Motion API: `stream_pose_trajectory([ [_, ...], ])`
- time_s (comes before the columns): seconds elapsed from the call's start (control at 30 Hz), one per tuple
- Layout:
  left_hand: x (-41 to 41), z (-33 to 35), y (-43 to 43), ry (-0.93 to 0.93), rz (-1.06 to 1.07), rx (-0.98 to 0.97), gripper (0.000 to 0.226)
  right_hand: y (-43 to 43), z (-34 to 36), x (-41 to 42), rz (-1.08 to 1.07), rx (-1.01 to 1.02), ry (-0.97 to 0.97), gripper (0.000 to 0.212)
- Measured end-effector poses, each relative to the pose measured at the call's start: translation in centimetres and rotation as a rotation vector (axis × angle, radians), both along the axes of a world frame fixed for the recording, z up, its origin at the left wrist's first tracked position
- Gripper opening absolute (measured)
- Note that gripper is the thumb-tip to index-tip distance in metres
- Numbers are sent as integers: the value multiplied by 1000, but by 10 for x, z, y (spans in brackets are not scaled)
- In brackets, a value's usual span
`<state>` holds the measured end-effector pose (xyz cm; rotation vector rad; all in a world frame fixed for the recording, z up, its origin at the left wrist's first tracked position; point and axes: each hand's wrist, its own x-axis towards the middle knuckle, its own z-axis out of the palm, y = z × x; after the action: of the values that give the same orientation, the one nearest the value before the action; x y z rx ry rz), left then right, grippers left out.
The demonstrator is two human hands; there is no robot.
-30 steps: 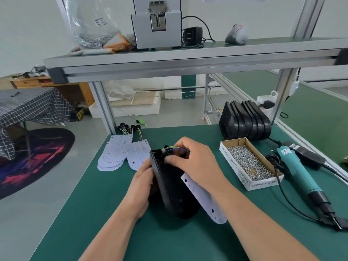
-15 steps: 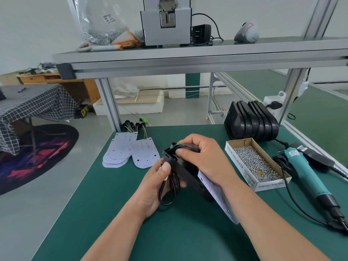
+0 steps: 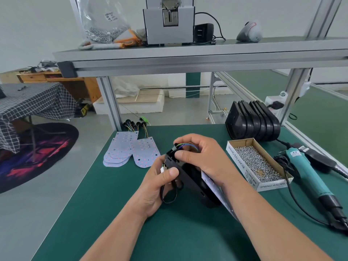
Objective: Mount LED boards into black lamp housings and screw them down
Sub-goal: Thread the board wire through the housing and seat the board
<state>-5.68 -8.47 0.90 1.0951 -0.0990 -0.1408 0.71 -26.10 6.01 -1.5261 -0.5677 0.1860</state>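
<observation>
My left hand [image 3: 158, 185] pinches a white plug [image 3: 163, 169]. My right hand [image 3: 205, 159] grips the black lamp housing [image 3: 190, 180] with its LED board [image 3: 211, 183], tilted over mid-bench [image 3: 113, 204]. The screw box [image 3: 243, 167] near the right edge reads "SPRING BALANCER". Spare LED boards [image 3: 130, 151] lie far-left.

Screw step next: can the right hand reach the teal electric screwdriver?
Likely, once freed: the right hand grips the black lamp housing; the teal electric screwdriver lies uncovered beside the cardboard screw box.
</observation>
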Motion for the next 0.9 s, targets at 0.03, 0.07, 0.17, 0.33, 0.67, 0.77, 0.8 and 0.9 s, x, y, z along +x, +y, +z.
stream_pose_trajectory([
  [0.03, 0, 1, 0, -6, -10, 16, 99, 0, 1, 0, -14, -2, -9, 31],
  [0.07, -1, 2, 0, -12, -25, 30, 94, 0, 2, 0, -33, -14, -26, 26],
  [0.17, -1, 3, 1, -25, -54, 56, 88, 0, 5, -1, -81, -94, -110, 13],
  [0.33, -2, 4, 1, -2, -40, 21, 94, -5, 12, -1, -99, -287, -219, 9],
  [0.67, -3, 2, 6, -68, 39, 138, 84, -1, 20, -9, -128, -567, -302, 2],
  [0.77, -4, 4, 5, -102, 69, 194, 84, 2, 20, -14, -152, -561, -292, 5],
  [0.8, -4, 5, 5, -112, 81, 213, 84, 2, 20, -15, -161, -554, -292, 5],
  [0.9, -4, 7, 5, -135, 130, 257, 85, 3, 21, -17, -196, -531, -303, 4],
])
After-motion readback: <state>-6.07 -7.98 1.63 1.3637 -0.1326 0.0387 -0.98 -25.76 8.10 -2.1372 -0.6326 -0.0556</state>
